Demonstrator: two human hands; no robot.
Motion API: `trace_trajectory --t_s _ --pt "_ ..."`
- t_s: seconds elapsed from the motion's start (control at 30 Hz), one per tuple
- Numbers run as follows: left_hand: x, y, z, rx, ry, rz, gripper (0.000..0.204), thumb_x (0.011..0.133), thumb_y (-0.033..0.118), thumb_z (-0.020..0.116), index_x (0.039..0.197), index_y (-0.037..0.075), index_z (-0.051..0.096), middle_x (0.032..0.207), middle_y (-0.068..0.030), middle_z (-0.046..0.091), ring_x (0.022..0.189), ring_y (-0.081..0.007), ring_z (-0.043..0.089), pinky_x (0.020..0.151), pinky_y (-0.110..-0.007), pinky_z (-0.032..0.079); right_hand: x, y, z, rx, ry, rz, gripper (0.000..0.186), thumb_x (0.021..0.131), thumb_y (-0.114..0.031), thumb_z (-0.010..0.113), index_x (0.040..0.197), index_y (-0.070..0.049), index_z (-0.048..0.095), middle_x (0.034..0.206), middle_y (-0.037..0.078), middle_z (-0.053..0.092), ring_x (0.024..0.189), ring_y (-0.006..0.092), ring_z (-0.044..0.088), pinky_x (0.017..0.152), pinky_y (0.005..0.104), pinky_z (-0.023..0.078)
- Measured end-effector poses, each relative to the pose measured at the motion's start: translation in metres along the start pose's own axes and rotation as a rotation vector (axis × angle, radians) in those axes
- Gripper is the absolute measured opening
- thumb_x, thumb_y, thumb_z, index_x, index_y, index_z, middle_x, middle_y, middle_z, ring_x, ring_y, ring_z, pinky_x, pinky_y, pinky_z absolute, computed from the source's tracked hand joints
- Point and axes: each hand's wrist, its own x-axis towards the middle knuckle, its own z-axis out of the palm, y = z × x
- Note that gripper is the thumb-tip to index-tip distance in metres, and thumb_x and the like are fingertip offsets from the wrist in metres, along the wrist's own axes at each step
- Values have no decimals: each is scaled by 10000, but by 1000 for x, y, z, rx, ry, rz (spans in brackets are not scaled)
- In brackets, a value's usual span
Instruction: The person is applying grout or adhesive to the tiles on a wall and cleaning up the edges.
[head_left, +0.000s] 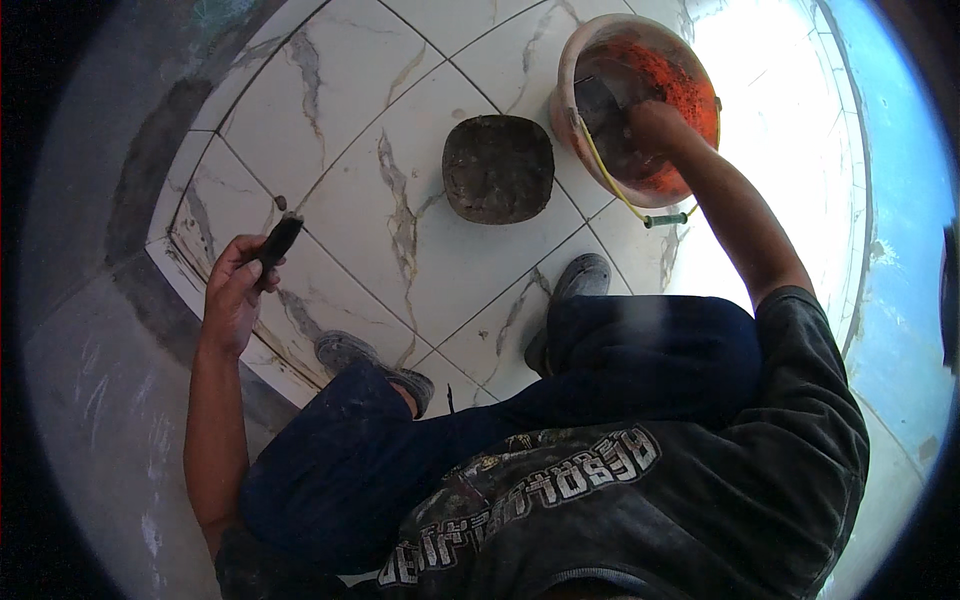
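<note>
My left hand [238, 285] is raised at the left, its fingers closed round a short black piece [282, 238] with a pale, worn tip; its exact kind I cannot make out. My right hand [655, 128] reaches down inside an orange bucket [568, 85] at the upper right. Its fingertips are hidden against the bucket's dark inside, so what they touch does not show. Between the hands, a dark square basin with rounded corners [497, 168] rests on the floor, coated inside with grey, mortar-like matter.
White marble-patterned tiles [350, 215] cover the floor, with thin dark joints. The bucket's yellow wire handle with its green grip [666, 219] hangs toward me. My grey shoes [583, 276] stand on the tiles. A grey wall [90, 330] borders the left, a blue wall [905, 270] the right.
</note>
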Motion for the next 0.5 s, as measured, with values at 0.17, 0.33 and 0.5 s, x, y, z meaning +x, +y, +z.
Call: trace_trajectory --t_s 0.17,0.33,0.5 --pt "-17 -26 -22 -44 132 -45 348 889 201 599 1200 58 537 1027 -75 616 824 -113 545 784 -270 427 -37 -27 -71 -176 -243 -104 240 780 -215 699 1003 -129 726 932 144 704 898 316 680 780 444 528" --pt "-18 -38 -26 -90 135 -47 347 890 208 597 1200 63 535 1026 -74 616 815 -107 541 787 -269 428 -52 10 -99 347 -381 274 295 742 -148 739 1036 -132 715 896 135 701 870 303 666 761 435 504" --pt "-6 -30 -20 -85 56 -33 347 891 211 595 1202 70 534 1022 -72 614 816 -108 539 787 -270 430 -96 -9 -156 99 -401 17 203 842 -232 669 975 -82 705 889 67 698 768 182 645 718 311 521"
